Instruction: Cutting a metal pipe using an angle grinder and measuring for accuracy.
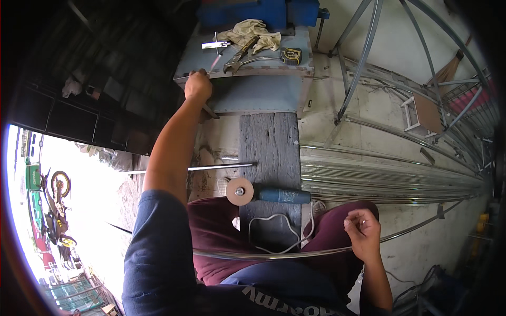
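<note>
My left hand (pixel 198 85) reaches far forward to the edge of a grey metal workbench (pixel 263 92), fingers closed on a thin metal rod (pixel 215 63) that lies on its top. My right hand (pixel 362 231) rests over my right knee, pinching a long curved metal rod (pixel 274 255) that runs across my lap. On a dark wooden plank (pixel 270 152) in front of my knees lies a blue angle grinder (pixel 263 194) with its disc to the left and a white cord looped beside it.
Locking pliers (pixel 240 58), a tape measure (pixel 291 55), a rag (pixel 250 32) and a small metal part lie on the bench. Long metal strips (pixel 390 176) and a curved rod frame (pixel 363 52) fill the floor at right. Another rod (pixel 211 168) lies left of the plank.
</note>
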Demonstrator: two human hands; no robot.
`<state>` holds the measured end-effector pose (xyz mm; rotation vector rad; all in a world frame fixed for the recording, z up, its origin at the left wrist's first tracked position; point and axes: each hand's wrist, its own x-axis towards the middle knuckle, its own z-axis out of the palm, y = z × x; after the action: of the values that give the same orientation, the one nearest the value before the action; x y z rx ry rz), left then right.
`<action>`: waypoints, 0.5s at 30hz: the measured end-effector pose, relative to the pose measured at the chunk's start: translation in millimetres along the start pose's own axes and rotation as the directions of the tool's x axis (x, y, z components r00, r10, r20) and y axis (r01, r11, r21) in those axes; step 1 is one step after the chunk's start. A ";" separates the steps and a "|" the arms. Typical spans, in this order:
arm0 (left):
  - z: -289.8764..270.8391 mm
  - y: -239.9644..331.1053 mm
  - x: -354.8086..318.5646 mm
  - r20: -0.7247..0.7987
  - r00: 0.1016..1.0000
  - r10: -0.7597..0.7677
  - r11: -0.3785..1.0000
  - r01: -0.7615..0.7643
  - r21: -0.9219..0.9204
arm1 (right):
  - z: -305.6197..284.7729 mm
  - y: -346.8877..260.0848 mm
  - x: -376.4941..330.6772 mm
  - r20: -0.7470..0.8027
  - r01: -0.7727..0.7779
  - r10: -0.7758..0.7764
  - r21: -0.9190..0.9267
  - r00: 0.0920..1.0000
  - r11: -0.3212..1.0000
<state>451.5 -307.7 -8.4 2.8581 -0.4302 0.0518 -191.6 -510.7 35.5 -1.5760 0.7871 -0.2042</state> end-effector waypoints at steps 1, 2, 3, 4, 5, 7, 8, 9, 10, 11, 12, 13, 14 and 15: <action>11.5 -0.5 20.2 -0.040 0.998 -0.042 0.999 0.041 -0.027 | -2.1 -3.5 3.5 -0.026 -0.011 0.010 -0.012 1.000 1.000; 19.9 -0.1 38.8 -0.058 0.998 -0.013 1.000 0.013 -0.013 | -3.7 -7.5 7.8 -0.041 -0.007 0.007 -0.018 0.999 1.000; 28.0 2.4 53.2 -0.075 0.997 -0.004 1.000 0.002 -0.025 | -4.7 -12.3 11.8 -0.056 -0.008 0.007 -0.024 0.998 1.000; 33.4 6.0 65.5 -0.061 0.998 -0.020 1.000 0.019 -0.023 | -5.4 -17.5 15.6 -0.073 -0.012 0.009 -0.031 0.997 0.999; 38.1 12.0 73.8 -0.084 0.996 -0.025 1.000 0.025 0.000 | -6.2 -23.4 20.8 -0.081 -0.002 -0.001 -0.040 0.997 0.999; 38.1 27.2 82.3 -0.148 0.989 -0.029 0.999 0.031 0.014 | -7.3 -37.9 32.7 -0.078 0.088 -0.096 -0.097 0.992 0.991; 32.6 37.9 82.7 -0.190 0.982 0.020 0.999 -0.013 0.039 | -7.4 -47.1 38.8 -0.073 0.134 -0.144 -0.123 0.987 0.983; 25.9 49.8 75.8 -0.232 0.968 0.096 0.995 -0.099 -0.001 | -7.2 -57.5 46.2 -0.059 0.229 -0.239 -0.141 0.969 0.963; 14.1 62.9 65.0 -0.274 0.947 0.168 0.983 -0.183 -0.030 | -6.6 -69.4 52.2 -0.059 0.277 -0.293 -0.193 0.954 0.941; -0.6 77.2 48.5 -0.263 0.930 0.257 0.954 -0.287 -0.086 | -6.1 -83.1 56.3 -0.050 0.341 -0.362 -0.237 0.931 0.910; -19.4 92.5 26.6 -0.254 0.904 0.343 0.913 -0.385 -0.136 | -5.1 -97.8 59.1 -0.037 0.403 -0.429 -0.281 0.903 0.871; -42.5 108.1 0.4 -0.239 0.886 0.397 0.878 -0.442 -0.181 | -2.5 -112.6 60.5 -0.039 0.472 -0.494 -0.237 0.868 0.849; -66.7 122.8 -31.7 -0.333 0.794 0.509 0.774 -0.591 -0.228 | -0.1 -128.0 58.6 -0.037 0.520 -0.544 -0.246 0.838 0.818; -92.4 135.6 -69.2 -0.360 0.759 0.542 0.717 -0.642 -0.273 | 2.0 -143.3 52.9 -0.040 0.567 -0.592 -0.243 0.805 0.787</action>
<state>345.7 -390.2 108.7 2.1734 -1.1557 0.4046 -99.2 -545.3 152.2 -2.0069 0.3886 -0.6844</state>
